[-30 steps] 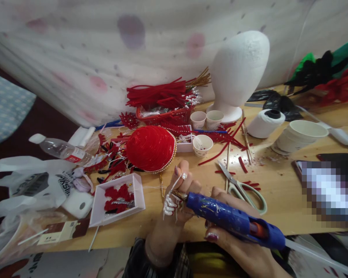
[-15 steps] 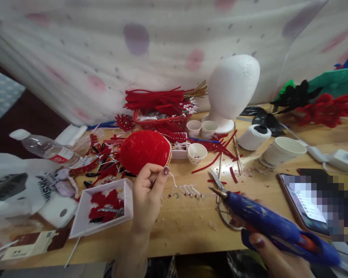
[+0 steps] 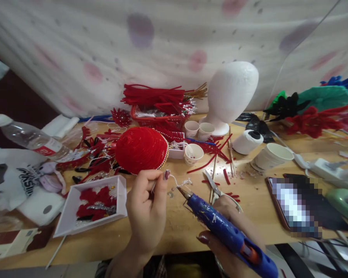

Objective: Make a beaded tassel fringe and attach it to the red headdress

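Between thumb and forefinger, my left hand [image 3: 150, 202] pinches one end of a thin white cord [image 3: 174, 180], which trails to the right. My right hand [image 3: 223, 231] is wrapped round a blue hot glue gun [image 3: 220, 222]. Its metal nozzle points left and is close to the cord; whether they touch I cannot tell. Right behind my left hand lies a red rounded cap-like piece [image 3: 142, 150] with a gold beaded edge. Scissors [image 3: 217, 187] lie open on the table, partly hidden by my right hand.
A white tray [image 3: 120, 199] of red pieces stands at left, near a water bottle [image 3: 31, 137]. Paper cups [image 3: 193, 159], a white foam head [image 3: 233, 94], a thread spool [image 3: 246, 143] and a red basket [image 3: 162, 121] stand behind. A phone [image 3: 290, 208] lies at right.
The glue gun has moved left, bringing its nozzle from beside the scissors to the cord near my left hand. My left hand still pinches the cord. The view has shifted slightly.
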The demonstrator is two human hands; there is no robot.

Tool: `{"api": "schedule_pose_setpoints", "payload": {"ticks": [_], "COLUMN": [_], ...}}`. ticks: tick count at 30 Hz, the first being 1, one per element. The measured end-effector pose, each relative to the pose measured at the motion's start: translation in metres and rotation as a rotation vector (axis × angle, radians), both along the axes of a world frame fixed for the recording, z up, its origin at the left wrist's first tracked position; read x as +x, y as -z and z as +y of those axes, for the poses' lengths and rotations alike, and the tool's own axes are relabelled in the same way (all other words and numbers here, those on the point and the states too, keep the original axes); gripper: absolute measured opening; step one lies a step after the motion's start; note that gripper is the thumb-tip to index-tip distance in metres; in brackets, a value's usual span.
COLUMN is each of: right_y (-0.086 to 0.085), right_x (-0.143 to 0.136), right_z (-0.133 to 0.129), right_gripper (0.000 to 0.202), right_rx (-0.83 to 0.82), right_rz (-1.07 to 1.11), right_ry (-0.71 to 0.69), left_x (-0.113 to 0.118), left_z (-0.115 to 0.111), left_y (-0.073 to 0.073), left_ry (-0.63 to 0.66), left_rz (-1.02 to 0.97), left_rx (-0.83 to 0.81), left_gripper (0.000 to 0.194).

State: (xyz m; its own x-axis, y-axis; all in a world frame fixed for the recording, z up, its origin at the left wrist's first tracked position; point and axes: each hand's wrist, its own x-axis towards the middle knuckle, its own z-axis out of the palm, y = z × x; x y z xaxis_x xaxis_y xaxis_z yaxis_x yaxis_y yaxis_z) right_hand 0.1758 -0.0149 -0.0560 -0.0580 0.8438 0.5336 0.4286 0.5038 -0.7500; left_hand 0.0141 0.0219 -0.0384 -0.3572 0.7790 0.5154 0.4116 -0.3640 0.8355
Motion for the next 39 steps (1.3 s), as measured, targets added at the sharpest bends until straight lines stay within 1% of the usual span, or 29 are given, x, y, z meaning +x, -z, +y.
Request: {"api": "schedule_pose_setpoints", "payload": {"ticks": [3,9,13,17,22,27,31,35,39], "right_y": [0.0012,0.0045,0.0063,0.0054,0.0051,0.0081,0.0091,0.0089,0.0086], "right_x": [0.0011,0.0029,0.0032,0.0033,0.0035,0.0064,0.0078,0.0057,0.0026], "right_z": [-0.0016,-0.0036,-0.0036,-0.0039,-0.0043,-0.0070,-0.0068,-0.0046,-0.0050], "right_gripper": [0.027,0.025,0.023,0.022,0.022,0.018,0.016,0.019,0.026], "right_rx": [-0.012,-0.028,-0.039,-0.043,-0.053,-0.114,-0.115,-0.122,-0.139], "right_rz": [0.017,0.010,-0.001,0.011,0.009,0.004,0.023,0.030,0.048], "right_ry": [-0.016,0.001,-0.027,0.016,0.022,-0.001,-0.028,-0.010,-0.043], "left_x": [0.0010,0.0023,0.0037,0.0054,0.0067,0.0068,0.0057,0.0045,0.0044], "left_z": [0.0015,0.0014,0.0002,-0.0022,-0.0044,-0.0025,-0.0013,-0.0013,0.0000], "left_y": [-0.0006,-0.0010,-0.0027,-0.0043,-0.0038,-0.0035,-0.0019,-0.0007,0.0001], "left_ry": [-0.006,-0.020,-0.016,-0.017,0.000,-0.013,-0.026,-0.026,-0.026], "left_rz": [-0.005,-0.013,-0.040,-0.081,-0.120,-0.127,-0.118,-0.105,-0.087], "left_rx": [0.001,0.007,-0.005,-0.022,-0.034,-0.029,-0.027,-0.021,-0.022], "left_gripper": [0.013,0.013,0.013,0.012,0.012,0.012,0.012,0.013,0.013]}}
